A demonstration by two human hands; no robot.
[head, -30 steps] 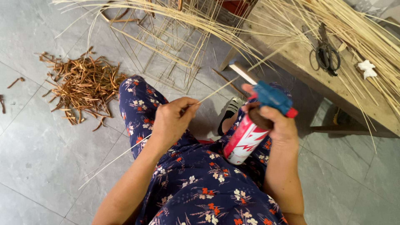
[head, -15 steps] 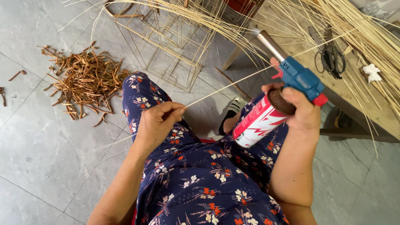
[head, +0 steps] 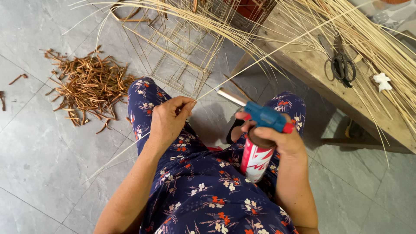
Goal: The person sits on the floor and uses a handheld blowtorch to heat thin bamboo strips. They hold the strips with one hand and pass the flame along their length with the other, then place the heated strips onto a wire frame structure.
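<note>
**A thin strip held beside a torch**

The thin strip (head: 242, 69) ran as one long pale line, its long axis slanting from lower left to upper right. Its low end trailed down over the grey floor tiles (head: 39, 143) beside the person's knee, and its far end rose toward the bundle of pale strips (head: 355, 34) lying across the wooden tabletop (head: 312, 69). The left hand (head: 167, 121) pinched the strip between thumb and fingertips, a narrow grip closed on it, just above the left thigh.

The right hand (head: 277, 136) was wrapped around the blue head of a torch (head: 260, 130), a full grip closed on it. The torch's red and white can stood roughly upright over the lap, tilted slightly, and its metal nozzle pointed up and to the left, toward the pinched part of the strip. Nozzle tip and strip were near each other but apart.

The person sat in a dark blue flowered garment (head: 199, 186), knees spread. On the floor to the left lay a loose pile of reddish-brown scraps (head: 89, 84). Ahead stood an open frame of thin rods (head: 182, 52), box-shaped, with nothing visible inside it. A pair of black scissors (head: 342, 65) lay on the tabletop, with a small white object (head: 382, 81) just beyond them.
</note>
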